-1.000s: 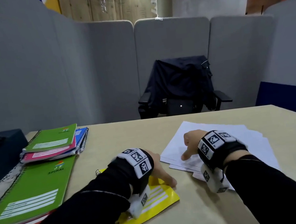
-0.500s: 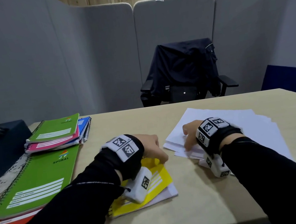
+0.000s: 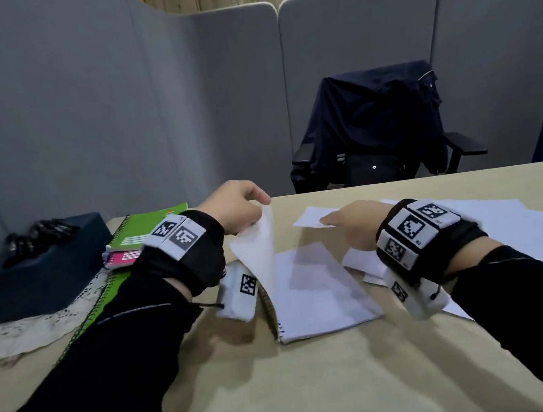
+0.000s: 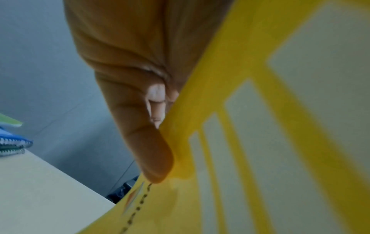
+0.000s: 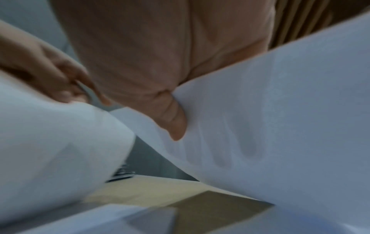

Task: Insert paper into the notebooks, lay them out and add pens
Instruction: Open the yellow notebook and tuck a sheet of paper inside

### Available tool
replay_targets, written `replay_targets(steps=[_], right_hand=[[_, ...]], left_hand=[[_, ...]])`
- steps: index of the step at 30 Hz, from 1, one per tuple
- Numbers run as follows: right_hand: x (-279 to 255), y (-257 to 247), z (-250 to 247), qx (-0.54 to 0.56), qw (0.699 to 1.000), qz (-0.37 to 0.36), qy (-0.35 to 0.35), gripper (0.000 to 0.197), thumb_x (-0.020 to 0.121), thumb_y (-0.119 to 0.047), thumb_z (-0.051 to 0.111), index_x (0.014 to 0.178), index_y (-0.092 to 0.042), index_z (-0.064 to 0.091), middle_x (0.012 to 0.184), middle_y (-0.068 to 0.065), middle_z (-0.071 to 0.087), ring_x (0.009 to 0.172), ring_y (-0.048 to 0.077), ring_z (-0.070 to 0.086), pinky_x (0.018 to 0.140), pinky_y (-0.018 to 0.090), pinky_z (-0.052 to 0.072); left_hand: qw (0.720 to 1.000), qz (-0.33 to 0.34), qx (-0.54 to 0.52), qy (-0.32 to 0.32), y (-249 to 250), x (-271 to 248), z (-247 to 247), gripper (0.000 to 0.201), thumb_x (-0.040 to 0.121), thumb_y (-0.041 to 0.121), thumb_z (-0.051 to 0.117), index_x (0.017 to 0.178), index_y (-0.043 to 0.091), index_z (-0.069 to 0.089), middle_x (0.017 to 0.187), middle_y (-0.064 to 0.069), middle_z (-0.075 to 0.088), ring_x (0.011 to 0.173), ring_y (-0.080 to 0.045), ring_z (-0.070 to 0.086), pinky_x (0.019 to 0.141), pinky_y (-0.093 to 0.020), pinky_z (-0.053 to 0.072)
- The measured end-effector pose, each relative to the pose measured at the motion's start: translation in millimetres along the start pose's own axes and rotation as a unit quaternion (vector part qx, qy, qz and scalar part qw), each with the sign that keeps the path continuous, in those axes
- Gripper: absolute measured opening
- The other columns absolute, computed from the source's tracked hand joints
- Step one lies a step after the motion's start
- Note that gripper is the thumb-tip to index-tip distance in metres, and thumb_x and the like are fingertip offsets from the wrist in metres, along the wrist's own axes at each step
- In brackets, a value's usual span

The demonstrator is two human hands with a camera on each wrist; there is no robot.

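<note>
A spiral notebook (image 3: 319, 289) lies open on the table in front of me, white page up. My left hand (image 3: 255, 201) pinches its yellow cover (image 4: 260, 126) by the top edge and holds it upright, so the head view shows the cover's white inside (image 3: 258, 249). My right hand (image 3: 330, 220) pinches one white sheet of paper (image 3: 313, 217) just beyond the notebook's far right corner, thumb (image 5: 174, 123) on top. The loose paper stack (image 3: 506, 219) lies to the right. Several dark pens (image 3: 39, 233) lie on a box at far left.
A green notebook (image 3: 149, 229) and a pink one (image 3: 125, 258) are stacked at the back left. A larger green notebook (image 3: 104, 307) lies under my left forearm. The dark blue box (image 3: 40, 271) sits on a lace cloth (image 3: 20, 328). A chair with a dark jacket (image 3: 373, 126) stands behind the table.
My left hand has lifted the yellow cover from closed to upright. My right hand has raised one sheet off the stack and brought it left, toward the notebook.
</note>
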State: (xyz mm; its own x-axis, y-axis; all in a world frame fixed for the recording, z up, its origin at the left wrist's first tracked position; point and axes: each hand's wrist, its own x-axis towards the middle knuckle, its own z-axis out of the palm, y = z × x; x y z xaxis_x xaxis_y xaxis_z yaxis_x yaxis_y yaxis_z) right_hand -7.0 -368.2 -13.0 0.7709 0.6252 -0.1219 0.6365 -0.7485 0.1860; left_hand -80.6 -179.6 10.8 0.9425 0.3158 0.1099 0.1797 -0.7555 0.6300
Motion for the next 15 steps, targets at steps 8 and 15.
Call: replay_targets(steps=[8,15], right_hand=[[-3,-45,21,0.021,0.986,-0.086,-0.142,0.06,0.099,-0.003,0.03,0.147,-0.039,0.029,0.153,0.001,0.032,0.138,0.025,0.033,0.11,0.032,0.029],[-14,-31,24,0.07,0.98,-0.093,-0.163,0.071,0.093,-0.003,0.025,0.128,-0.061,0.043,0.145,-0.015,0.041,0.13,0.022,0.042,0.111,0.034,0.033]], left_hand=[[0.988,-0.04,-0.147,-0.014,-25,-7,-13,0.046,0.084,-0.002,0.056,0.128,0.013,0.049,0.086,-0.007,0.06,0.056,-0.016,0.056,0.037,-0.015,0.04],[0.977,-0.039,-0.21,-0.014,-23,-10,-7,0.034,0.087,-0.006,0.04,0.107,0.01,0.063,0.064,-0.003,0.049,0.032,-0.005,0.042,0.034,-0.01,0.032]])
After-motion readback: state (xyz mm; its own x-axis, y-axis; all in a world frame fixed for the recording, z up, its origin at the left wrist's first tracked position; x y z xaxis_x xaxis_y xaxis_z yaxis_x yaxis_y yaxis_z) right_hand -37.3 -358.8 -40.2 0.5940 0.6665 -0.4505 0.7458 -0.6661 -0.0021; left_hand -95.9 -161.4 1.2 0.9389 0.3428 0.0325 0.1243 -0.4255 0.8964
